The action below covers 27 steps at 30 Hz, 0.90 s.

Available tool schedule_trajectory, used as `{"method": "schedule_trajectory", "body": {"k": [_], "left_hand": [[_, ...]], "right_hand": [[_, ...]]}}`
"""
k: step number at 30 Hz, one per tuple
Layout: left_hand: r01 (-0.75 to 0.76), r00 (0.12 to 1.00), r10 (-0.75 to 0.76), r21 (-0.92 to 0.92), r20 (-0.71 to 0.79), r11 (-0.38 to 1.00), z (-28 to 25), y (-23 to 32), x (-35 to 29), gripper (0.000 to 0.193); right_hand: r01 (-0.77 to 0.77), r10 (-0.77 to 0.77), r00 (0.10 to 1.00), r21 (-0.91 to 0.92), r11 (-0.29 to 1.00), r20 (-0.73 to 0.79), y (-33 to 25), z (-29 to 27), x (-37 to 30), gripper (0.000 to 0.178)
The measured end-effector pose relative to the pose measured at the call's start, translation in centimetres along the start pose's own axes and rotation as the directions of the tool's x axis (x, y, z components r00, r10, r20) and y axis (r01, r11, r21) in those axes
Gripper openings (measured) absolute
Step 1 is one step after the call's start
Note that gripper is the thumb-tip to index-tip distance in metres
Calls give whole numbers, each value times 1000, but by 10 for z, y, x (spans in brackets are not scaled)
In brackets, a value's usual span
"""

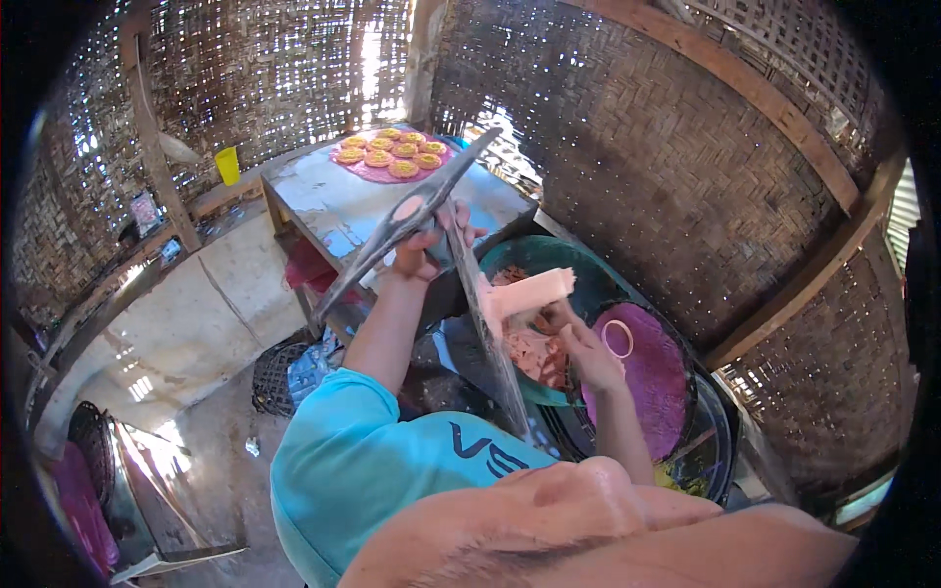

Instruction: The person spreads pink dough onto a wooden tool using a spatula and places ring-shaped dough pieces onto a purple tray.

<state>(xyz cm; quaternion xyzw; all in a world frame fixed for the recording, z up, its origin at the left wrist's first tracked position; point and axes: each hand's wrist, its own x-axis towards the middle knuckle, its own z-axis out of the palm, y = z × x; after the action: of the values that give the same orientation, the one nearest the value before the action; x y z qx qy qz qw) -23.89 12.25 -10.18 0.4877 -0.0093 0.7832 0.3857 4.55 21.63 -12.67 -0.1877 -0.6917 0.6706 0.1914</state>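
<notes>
My left hand (431, 245) is closed round the shaft of a pickaxe-like tool, just below its long curved two-ended head (372, 263). The wooden handle (502, 365) slants down toward my shirt. A pale pink block-like piece (534, 296) with a ragged end lies against the handle; its kind is unclear. My right hand (593, 355) has its fingers bent just under that piece, but what they grip is partly hidden. Below them, a green basin (603, 276) holds orange-pink chunks.
A purple round mat (655, 407) with a pale ring (618, 339) lies right of the basin. On the far table (309, 191), several yellow-topped discs sit on a pink round mat (361, 170). A yellow cup (227, 167) stands on the left ledge. Woven walls (627, 147) enclose the space.
</notes>
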Motion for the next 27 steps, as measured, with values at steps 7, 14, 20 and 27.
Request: {"method": "schedule_trajectory", "body": {"k": [7,14,20,27], "left_hand": [[-93,966,154,-280,207,956,45,-49,16,40],[65,857,-393,687,333,724,44,-43,-7,59],[118,845,-511,874,161,471,64,-63,-19,62],[-442,802,-445,897,397,3,76,-80,-19,60]], "right_hand": [[-227,-207,918,875,428,339,-42,108,-23,90],[369,-351,926,513,775,-136,-58,44,-62,77],[382,-353,857,5,924,-375,-87,42,-88,104],[221,-670,739,-912,345,-74,-92,46,-105,97]]}}
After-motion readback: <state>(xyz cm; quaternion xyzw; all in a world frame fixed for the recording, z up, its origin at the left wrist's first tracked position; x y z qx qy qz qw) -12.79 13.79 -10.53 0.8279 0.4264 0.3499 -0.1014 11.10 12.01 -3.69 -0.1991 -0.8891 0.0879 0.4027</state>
